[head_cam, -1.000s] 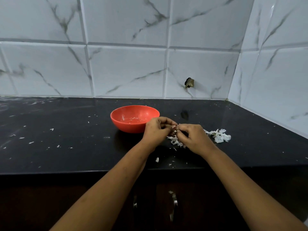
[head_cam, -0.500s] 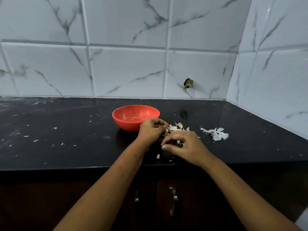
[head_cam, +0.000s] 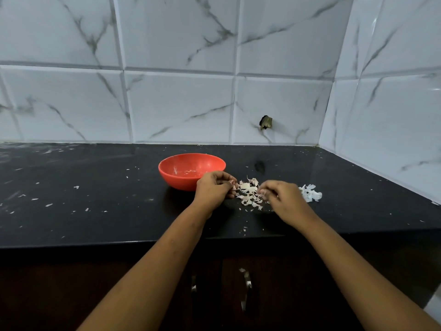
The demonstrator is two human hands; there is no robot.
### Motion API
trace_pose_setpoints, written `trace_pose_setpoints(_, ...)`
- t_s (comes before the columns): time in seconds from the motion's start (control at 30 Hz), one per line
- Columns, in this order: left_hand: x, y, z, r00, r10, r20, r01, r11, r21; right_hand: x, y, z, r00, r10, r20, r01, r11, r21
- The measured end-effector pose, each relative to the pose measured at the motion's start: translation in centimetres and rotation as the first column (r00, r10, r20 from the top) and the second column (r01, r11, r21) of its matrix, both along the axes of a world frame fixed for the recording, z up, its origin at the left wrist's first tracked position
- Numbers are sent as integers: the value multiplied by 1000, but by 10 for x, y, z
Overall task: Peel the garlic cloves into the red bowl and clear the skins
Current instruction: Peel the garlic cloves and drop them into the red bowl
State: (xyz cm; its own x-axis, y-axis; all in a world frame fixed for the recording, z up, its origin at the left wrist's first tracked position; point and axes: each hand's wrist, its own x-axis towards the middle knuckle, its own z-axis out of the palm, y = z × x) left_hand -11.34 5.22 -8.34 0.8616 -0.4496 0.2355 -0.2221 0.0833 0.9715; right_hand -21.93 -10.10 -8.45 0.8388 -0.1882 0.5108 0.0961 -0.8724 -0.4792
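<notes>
The red bowl (head_cam: 176, 174) stands on the black counter (head_cam: 95, 211), with a few pale bits inside. My left hand (head_cam: 212, 189) is just right of the bowl, its curled fingers pinching a small garlic clove (head_cam: 233, 186) at the fingertips. A pile of garlic skins (head_cam: 248, 197) lies between my hands. My right hand (head_cam: 282, 200) is at the pile's right edge, with curled fingers whose tips pinch a bit of skin (head_cam: 260, 193). A second, whiter heap of skins (head_cam: 310, 192) lies just right of that hand.
Small skin flakes (head_cam: 76, 187) are scattered over the counter's left part and near its front edge (head_cam: 244, 229). Marble-patterned tiled walls close off the back and right side. Dark cabinet doors with metal handles (head_cam: 247, 283) sit below the counter.
My hands were together working on the clove. The right hand has pulled away to the right, uncovering the skin pile between them. The left hand stays beside the bowl.
</notes>
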Motion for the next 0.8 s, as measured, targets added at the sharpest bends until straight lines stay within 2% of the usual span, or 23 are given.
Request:
trace_pose_setpoints(0.1,1,-1,0,1000,-2,6,2,1000,6,0,-19,-1,996,-81,23,80,996,42)
trace_pose_setpoints(0.2,2,-3,-2,1000,-4,27,3,1000,27,-1,-25,-1,996,-90,21,89,995,47)
trace_pose_setpoints(0.33,0,-8,-2,999,-22,39,21,999,25,0,-25,5,977,-135,166,90,964,250)
trace_pose_setpoints(0.43,-1,-14,1,999,-41,25,41,999,22,0,-26,11,962,-194,192,124,937,327)
trace_pose_setpoints(0.57,0,-23,7,997,-80,2,80,996,46,4,-28,12,982,-149,113,97,923,373)
trace_pose_setpoints(0.7,1,-32,17,994,-112,-8,112,993,49,9,-28,12,977,-148,152,69,900,429)
trace_pose_setpoints(0.8,1,-39,17,994,-110,11,110,994,15,16,-19,15,987,-70,142,1,899,437)
